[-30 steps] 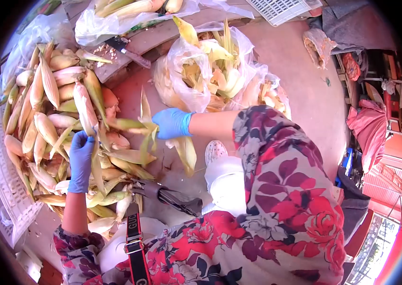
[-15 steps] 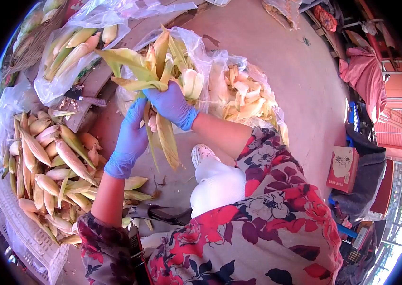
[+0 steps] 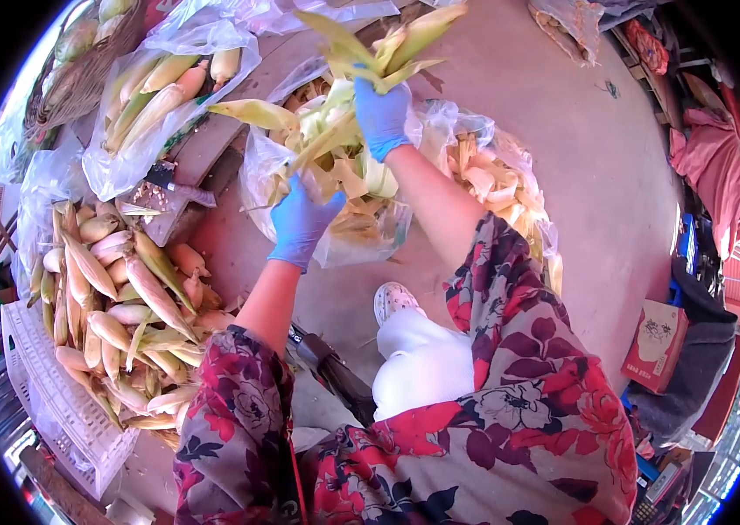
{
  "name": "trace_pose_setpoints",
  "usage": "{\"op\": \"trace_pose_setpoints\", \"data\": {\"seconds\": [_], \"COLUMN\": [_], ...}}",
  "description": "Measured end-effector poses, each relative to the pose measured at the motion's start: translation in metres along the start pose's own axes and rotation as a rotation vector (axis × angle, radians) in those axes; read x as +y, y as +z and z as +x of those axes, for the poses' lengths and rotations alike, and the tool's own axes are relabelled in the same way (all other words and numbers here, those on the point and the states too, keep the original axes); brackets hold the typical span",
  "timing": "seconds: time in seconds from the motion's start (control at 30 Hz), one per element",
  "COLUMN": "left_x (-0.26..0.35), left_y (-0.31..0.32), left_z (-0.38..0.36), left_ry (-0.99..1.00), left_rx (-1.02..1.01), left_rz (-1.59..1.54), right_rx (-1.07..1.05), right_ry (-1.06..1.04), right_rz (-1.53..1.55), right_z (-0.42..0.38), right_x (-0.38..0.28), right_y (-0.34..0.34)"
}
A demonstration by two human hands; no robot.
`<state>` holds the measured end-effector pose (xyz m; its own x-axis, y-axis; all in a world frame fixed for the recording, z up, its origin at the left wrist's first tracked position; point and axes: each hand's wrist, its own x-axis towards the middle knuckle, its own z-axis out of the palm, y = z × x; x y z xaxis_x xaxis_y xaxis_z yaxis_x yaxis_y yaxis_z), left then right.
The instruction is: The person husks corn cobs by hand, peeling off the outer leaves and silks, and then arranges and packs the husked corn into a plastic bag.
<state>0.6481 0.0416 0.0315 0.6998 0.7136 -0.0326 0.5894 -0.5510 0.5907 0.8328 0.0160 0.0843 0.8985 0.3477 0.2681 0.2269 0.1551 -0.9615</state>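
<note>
My right hand point(image 3: 383, 118), in a blue glove, grips a bunch of green-yellow corn husk point(image 3: 418, 39) whose leaves fan out above the fingers. Lower and to the left, my left hand point(image 3: 304, 223), gloved alike, has its fingers curled at the lower end of a pale husk leaf point(image 3: 328, 144); its thumb sticks out sideways. Whether an ear is inside the bunch is hidden. Beneath both hands lies a clear plastic bag point(image 3: 260, 166) filled with loose husks.
Many unpeeled ears of corn point(image 3: 129, 306) are heaped at the left, beside a white plastic crate point(image 3: 55, 394). Another bag holds ears point(image 3: 155, 105) at the upper left. A second husk bag point(image 3: 497, 175) stands to the right. A red box point(image 3: 654, 346) is at the far right.
My hands have drawn apart. The right one has risen up and right with the husk bunch; the left has moved right and slightly down from it. The husk bag beneath is more exposed.
</note>
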Motion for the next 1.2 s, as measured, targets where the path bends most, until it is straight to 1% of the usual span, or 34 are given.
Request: {"op": "trace_pose_setpoints", "data": {"seconds": [0.03, 0.07, 0.1, 0.13, 0.2, 0.27, 0.3, 0.33, 0.4, 0.43, 0.47, 0.5, 0.53, 0.57, 0.6, 0.7, 0.73, 0.77, 0.8, 0.83, 0.87, 0.9, 0.93, 0.97, 1.0, 1.03, 1.07, 1.13, 1.17, 1.2], "left_x": [-0.026, -0.039, -0.016, -0.011, -0.008, 0.014, 0.021, 0.027, 0.046, 0.076, 0.063, 0.061, 0.06, 0.046, 0.031, 0.021, 0.021, 0.009, -0.004, 0.0, 0.005, 0.01, 0.016, 0.019, 0.018, 0.015, 0.011, -0.006, -0.01, -0.013], "left_y": [0.021, 0.032, -0.008, -0.027, -0.057, -0.113, -0.132, -0.148, -0.165, -0.18, -0.174, -0.173, -0.171, -0.167, -0.162, -0.161, -0.161, -0.157, -0.153, -0.151, -0.151, -0.152, -0.153, -0.153, -0.154, -0.155, -0.155, -0.151, -0.151, -0.15], "left_z": [0.005, 0.008, -0.004, -0.007, -0.018, -0.031, -0.041, -0.052, -0.065, -0.067, -0.065, -0.065, -0.066, -0.066, -0.064, -0.064, -0.064, -0.063, -0.061, -0.062, -0.065, -0.067, -0.068, -0.069, -0.069, -0.068, -0.066, -0.063, -0.063, -0.063], "left_ry": [-0.005, -0.013, -0.254, -0.302, -0.403, -0.25, -0.189, -0.125, -0.04, -0.162, -0.151, -0.19, -0.225, -0.224, -0.161, -0.278, -0.298, -0.28, -0.285, -0.288, -0.299, -0.304, -0.308, -0.309, -0.295, -0.278, -0.261, -0.275, -0.257, -0.238], "left_rx": [-0.051, -0.103, -0.151, -0.042, 0.185, 0.123, 0.028, -0.066, -0.212, -0.177, -0.271, -0.25, -0.229, -0.256, -0.298, -0.198, -0.173, -0.18, -0.197, -0.181, -0.16, -0.156, -0.154, -0.154, -0.17, -0.182, -0.191, -0.201, -0.193, -0.183], "left_rz": [0.01, 0.019, -0.487, -0.73, -1.206, -1.378, -1.452, -1.529, -1.494, -1.207, -1.413, -1.442, -1.468, -1.503, -1.485, -1.042, -0.891, -0.888, -0.845, -0.837, -0.824, -0.808, -0.792, -0.778, -0.775, -0.776, -0.776, -0.794, -0.787, -0.781], "right_rx": [-0.005, -0.219, -0.434, -0.725, -1.098, -1.227, -1.286, -1.324, -1.183, -1.166, -1.14, -1.146, -1.146, -1.146, -1.15, -1.065, -0.918, -0.771, -0.641, -0.518, -0.357, -0.224, -0.127, 0.071, 0.146, 0.256, 0.337, 0.118, 0.113, 0.11], "right_ry": [-0.065, 0.019, 0.101, 0.065, -0.174, -0.297, -0.361, -0.309, -0.192, -0.134, -0.059, -0.04, -0.023, 0.012, 0.038, -0.065, -0.106, -0.148, -0.161, -0.175, -0.271, -0.065, -0.05, 0.179, 0.184, 0.323, 0.386, 0.951, 1.047, 1.08], "right_rz": [-0.121, -0.357, -0.588, -0.886, -1.021, -1.25, -1.373, -1.477, -1.479, -1.482, -1.493, -1.513, -1.534, -1.446, -1.348, -1.055, -0.957, -0.858, -0.844, -0.82, -0.871, -0.87, -0.834, -0.938, -1.048, -1.087, -1.131, -1.551, -1.574, -1.595], "right_z": [-0.017, -0.039, -0.067, -0.091, -0.12, -0.151, -0.158, -0.159, -0.15, -0.135, -0.121, -0.108, -0.091, -0.081, -0.079, -0.084, -0.088, -0.093, -0.096, -0.097, -0.097, -0.097, -0.094, -0.101, -0.108, -0.117, -0.131, -0.151, -0.175, -0.187], "right_x": [0.035, 0.057, 0.072, 0.081, 0.088, 0.078, 0.075, 0.08, 0.125, 0.13, 0.13, 0.123, 0.106, 0.067, 0.028, -0.028, -0.043, -0.057, -0.07, -0.082, -0.083, -0.083, -0.061, -0.069, -0.045, -0.039, -0.024, -0.004, 0.018, 0.028], "right_y": [0.007, 0.005, 0.001, -0.005, -0.002, 0.008, 0.015, 0.024, 0.042, 0.055, 0.06, 0.06, 0.053, 0.037, 0.023, -0.024, -0.045, -0.07, -0.101, -0.133, -0.169, -0.21, -0.266, -0.299, -0.36, -0.402, -0.45, -0.52, -0.55, -0.558]}}
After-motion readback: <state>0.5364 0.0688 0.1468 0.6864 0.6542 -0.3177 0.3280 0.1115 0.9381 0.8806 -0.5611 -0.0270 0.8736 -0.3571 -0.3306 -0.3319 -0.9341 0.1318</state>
